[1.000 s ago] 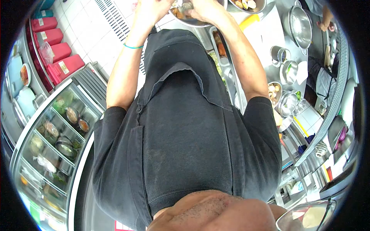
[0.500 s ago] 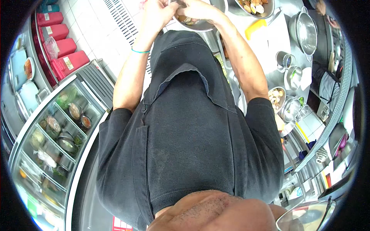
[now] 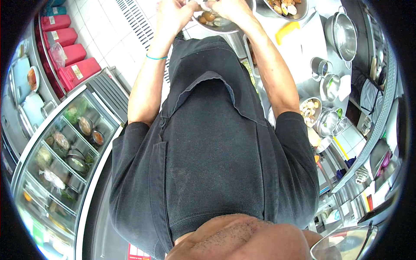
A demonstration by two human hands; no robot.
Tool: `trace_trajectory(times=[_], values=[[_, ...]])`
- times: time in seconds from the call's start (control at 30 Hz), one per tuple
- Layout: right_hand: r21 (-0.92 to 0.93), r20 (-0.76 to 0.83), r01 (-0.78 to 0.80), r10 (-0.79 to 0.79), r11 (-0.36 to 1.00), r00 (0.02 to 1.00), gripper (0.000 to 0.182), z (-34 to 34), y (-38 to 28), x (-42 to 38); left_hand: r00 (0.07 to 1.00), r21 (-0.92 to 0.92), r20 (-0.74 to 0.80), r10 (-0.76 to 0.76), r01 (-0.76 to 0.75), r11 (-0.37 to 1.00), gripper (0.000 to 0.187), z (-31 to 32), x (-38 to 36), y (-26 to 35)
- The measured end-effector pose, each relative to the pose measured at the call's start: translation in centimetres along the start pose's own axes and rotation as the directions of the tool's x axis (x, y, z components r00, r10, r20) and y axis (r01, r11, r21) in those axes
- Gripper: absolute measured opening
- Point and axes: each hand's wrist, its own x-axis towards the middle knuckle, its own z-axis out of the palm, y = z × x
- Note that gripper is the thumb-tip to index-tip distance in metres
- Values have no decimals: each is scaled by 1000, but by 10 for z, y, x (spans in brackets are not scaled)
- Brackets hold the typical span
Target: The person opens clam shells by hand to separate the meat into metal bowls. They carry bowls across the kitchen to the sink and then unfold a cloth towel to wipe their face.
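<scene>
At the top edge, both hands meet over a metal bowl (image 3: 226, 29) of roundish brown and pale pieces that look like mushrooms (image 3: 209, 16). My left hand (image 3: 177, 14) is closed at the bowl's left side, its fingertips pinched together; what they hold is too small to make out. From the right, my right hand (image 3: 232, 9) reaches over the rim with its fingers closed on a small pale piece, seemingly a mushroom (image 3: 206, 6). The frame's top edge cuts off part of the hands and bowl.
A second bowl (image 3: 299, 16) of brown and white pieces stands right of the hands. Beyond it are a yellow-handled knife (image 3: 287, 33), a colander (image 3: 344, 37), a bowl of pale pieces (image 3: 310, 111) and nested bowls (image 3: 327, 122). A glass-topped display fridge (image 3: 56, 160) is at left.
Both hands have lifted slightly up and out of the bowl, and more of the brown pieces inside now shows. A pale piece is now visible between the fingers.
</scene>
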Motion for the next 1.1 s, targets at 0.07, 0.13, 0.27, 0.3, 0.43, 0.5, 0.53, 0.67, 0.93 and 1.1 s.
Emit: trace_trajectory(times=[0.07,0.13,0.27,0.3,0.43,0.5,0.53,0.67,0.93,1.1], values=[[45,0,-65,65,997,998,24,-16,-16,-7,1000,-2,-3,4,-4,1000,18,-1,2,-7],[95,-78,67,-60,993,995,24,-20,-16,-13,998,-29,43,44,-43,999,20,-4,8,-19],[103,-75,-5,12,995,997,29,-68,-29,-26,996,-182,86,-16,31,983,20,8,15,-20],[47,-241,215,-198,975,950,31,-75,3,-21,997,-192,66,-26,38,981,20,9,15,-21],[-261,-346,-331,233,907,909,37,-136,-35,-40,999,-6,19,-43,43,999,11,-3,10,-9],[-366,-378,-247,100,897,920,35,-131,-38,-44,999,-139,48,-21,27,990,11,1,15,-17],[-419,-391,-209,32,884,920,35,-129,-37,-46,999,-103,31,-9,12,995,12,3,14,-12],[-603,44,71,-56,795,997,17,-58,-19,-33,999,-16,16,47,-47,999,13,8,10,9],[-601,274,237,-83,763,958,21,-36,-20,-18,998,180,56,-12,2,984,14,0,7,20],[-557,355,335,-147,760,923,21,-16,2,5,994,127,57,91,-98,987,18,3,7,6]])
